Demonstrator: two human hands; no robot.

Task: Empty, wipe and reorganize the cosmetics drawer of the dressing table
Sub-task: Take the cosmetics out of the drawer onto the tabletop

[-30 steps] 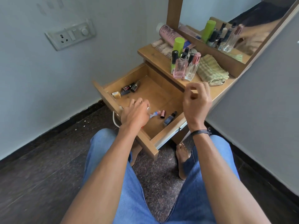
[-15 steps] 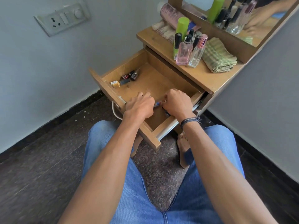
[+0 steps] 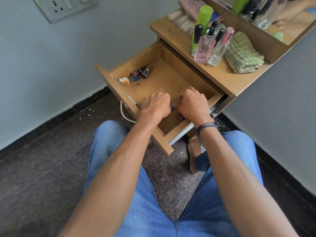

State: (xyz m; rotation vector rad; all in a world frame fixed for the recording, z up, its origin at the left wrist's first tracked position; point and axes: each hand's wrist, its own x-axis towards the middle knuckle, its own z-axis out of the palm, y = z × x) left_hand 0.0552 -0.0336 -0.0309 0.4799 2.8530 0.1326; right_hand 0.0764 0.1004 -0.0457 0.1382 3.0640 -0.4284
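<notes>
The wooden drawer [image 3: 136, 59] of the dressing table is pulled out. Both hands reach into its front right part, knuckles up and fingers curled down. My left hand [image 3: 155, 105] grips a small tube [image 3: 172, 106], whose blue and red end shows between the hands. My right hand [image 3: 193, 105] closes over a small cosmetic that it hides. A dark tube [image 3: 181, 118] lies just under the right wrist. Small dark bottles [image 3: 142, 72] and a yellow box [image 3: 124, 81] lie in the drawer's far left corner.
On the tabletop [image 3: 227, 77] stand a pink perfume bottle [image 3: 203, 48], a clear bottle [image 3: 219, 50], a green tube [image 3: 203, 16] and a folded green cloth [image 3: 242, 53] before the mirror. A white cable [image 3: 124, 115] hangs beneath the drawer front. My knees are under the drawer.
My right hand dropped from above the tabletop edge into the drawer beside my left hand. The view tilted down and closer to the drawer.
</notes>
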